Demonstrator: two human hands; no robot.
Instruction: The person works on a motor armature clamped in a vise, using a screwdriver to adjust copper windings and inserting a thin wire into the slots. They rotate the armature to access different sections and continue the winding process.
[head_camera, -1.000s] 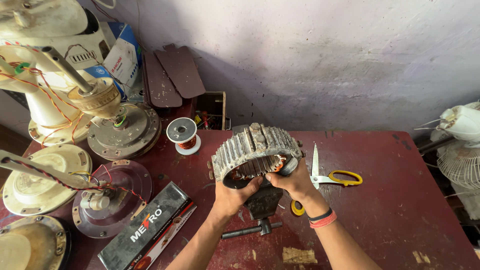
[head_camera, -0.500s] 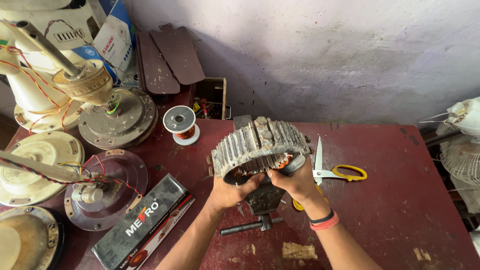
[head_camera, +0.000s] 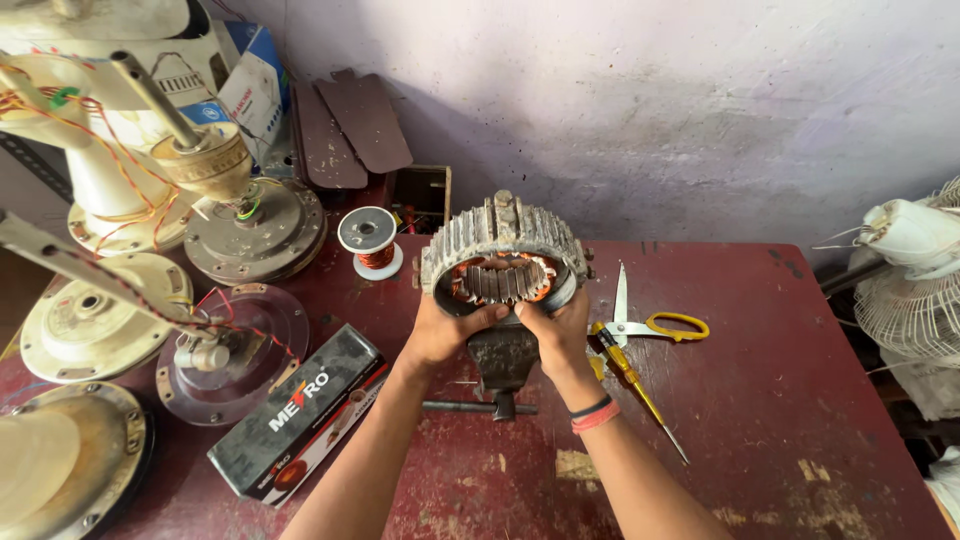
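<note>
The ribbed motor stator (head_camera: 503, 262) sits above the small vise (head_camera: 503, 362) on the red bench (head_camera: 780, 420). The left hand (head_camera: 443, 332) and right hand (head_camera: 558, 335) grip its lower rim, fingers closed. It seems the seating step; steadiness is needed. Scissors (head_camera: 650, 322) lie near.

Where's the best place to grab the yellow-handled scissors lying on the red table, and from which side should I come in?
Take the scissors by the yellow handle loops, coming from the right. They lie flat on the red table, blades partly open with the tips pointing away toward the wall and toward the stator. Their loops face the bare right side; the yellow-handled screwdriver crowds the near left.
</note>
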